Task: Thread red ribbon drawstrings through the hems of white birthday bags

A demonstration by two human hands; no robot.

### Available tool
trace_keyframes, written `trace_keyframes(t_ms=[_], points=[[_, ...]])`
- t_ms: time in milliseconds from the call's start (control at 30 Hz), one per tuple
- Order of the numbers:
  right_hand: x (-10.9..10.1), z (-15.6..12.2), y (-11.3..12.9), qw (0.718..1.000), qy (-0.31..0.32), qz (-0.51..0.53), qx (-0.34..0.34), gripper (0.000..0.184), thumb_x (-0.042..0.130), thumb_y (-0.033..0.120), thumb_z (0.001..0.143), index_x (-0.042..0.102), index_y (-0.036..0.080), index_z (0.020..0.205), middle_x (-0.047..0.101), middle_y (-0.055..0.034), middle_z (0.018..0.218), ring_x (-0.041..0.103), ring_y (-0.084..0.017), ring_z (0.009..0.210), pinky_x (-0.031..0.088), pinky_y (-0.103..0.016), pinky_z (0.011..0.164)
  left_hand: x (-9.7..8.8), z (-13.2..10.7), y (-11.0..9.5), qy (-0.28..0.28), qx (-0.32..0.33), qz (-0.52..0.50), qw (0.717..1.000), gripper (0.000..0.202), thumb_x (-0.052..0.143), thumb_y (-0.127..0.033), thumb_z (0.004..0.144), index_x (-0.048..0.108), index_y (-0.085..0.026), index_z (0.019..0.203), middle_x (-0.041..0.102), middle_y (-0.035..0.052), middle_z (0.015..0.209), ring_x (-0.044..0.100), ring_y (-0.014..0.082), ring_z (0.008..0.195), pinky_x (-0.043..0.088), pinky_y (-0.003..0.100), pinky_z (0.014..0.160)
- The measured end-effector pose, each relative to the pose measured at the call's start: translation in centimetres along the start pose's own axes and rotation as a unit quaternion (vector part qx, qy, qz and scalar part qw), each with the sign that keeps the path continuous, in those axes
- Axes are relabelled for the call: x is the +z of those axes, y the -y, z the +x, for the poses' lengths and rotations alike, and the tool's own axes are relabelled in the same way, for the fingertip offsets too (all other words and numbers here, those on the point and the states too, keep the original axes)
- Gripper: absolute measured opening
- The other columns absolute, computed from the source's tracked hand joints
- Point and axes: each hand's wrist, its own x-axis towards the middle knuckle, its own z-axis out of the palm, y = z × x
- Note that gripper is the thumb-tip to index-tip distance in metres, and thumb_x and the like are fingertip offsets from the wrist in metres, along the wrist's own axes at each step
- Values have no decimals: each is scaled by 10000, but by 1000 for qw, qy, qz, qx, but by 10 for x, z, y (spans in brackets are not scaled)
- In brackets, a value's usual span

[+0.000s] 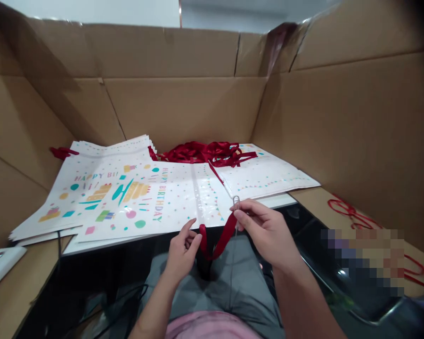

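My right hand (259, 228) is closed, pinching a red satin ribbon (226, 239) together with a thin metal wire (236, 202) that has a narrow loop at its top. The wire's long shank runs down in front of the grey trousers. From the pinch, the ribbon sags in a U shape toward my left hand (183, 247). That hand has its index finger stretched out and its thumb apart, close beside the ribbon's other end; whether the thumb touches it I cannot tell. Just beyond both hands lie white sheets printed "HAPPY BIRTHDAY" (176, 197), stacked and overlapping.
Tall cardboard walls (183, 103) enclose the back and sides. A heap of red ribbons (205, 153) lies behind the sheets, and another ribbon bunch (63, 153) is at left. Red cord (353, 212) lies at right. A white object (3, 263) sits at the left edge.
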Motion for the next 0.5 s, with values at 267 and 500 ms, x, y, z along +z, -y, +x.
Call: trace_keyframes(t_ms=[267, 500], points=[[-2, 0, -12, 992, 29, -119, -35, 193, 569, 295, 970, 680, 167, 877, 605, -12, 779, 534, -80, 641, 447, -179, 586, 22, -2, 24, -76, -36, 108, 991, 482, 516, -428, 965, 611, -187, 1371, 765, 79, 970, 707, 201, 828, 538, 327, 806], [2, -1, 1, 982, 51, -147, -107, 218, 509, 247, 1007, 614, 173, 830, 548, 9, 682, 501, -85, 608, 404, -207, 582, 43, 5, 20, -143, -138, -98, 975, 465, 727, -445, 811, 698, -156, 1175, 765, 68, 818, 715, 208, 748, 571, 304, 717]])
